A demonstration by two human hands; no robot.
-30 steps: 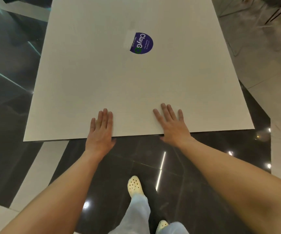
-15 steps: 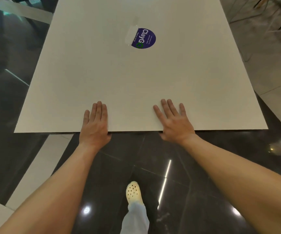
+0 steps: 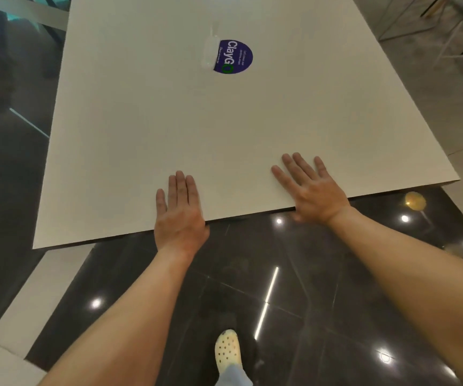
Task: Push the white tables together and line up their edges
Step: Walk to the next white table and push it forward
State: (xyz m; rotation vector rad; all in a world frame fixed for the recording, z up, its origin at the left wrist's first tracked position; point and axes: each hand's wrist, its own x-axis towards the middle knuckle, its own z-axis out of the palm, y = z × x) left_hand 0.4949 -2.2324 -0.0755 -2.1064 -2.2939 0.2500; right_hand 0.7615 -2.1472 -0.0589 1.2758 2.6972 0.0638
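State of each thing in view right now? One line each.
white table: upright, both hands at its near edge.
left hand: open, fingers straight, flat on top.
right hand: open, fingers spread, flat on top.
sticker: stuck down, left side looks torn.
shoe: planted on dark floor.

My bare left forearm [image 3: 118, 324] and right forearm [image 3: 419, 274] stretch forward. My left hand [image 3: 178, 215] lies palm down, fingers straight and close together, pointing ahead. My right hand [image 3: 312, 192] lies palm down too, fingers straight, slightly spread, angled leftward.
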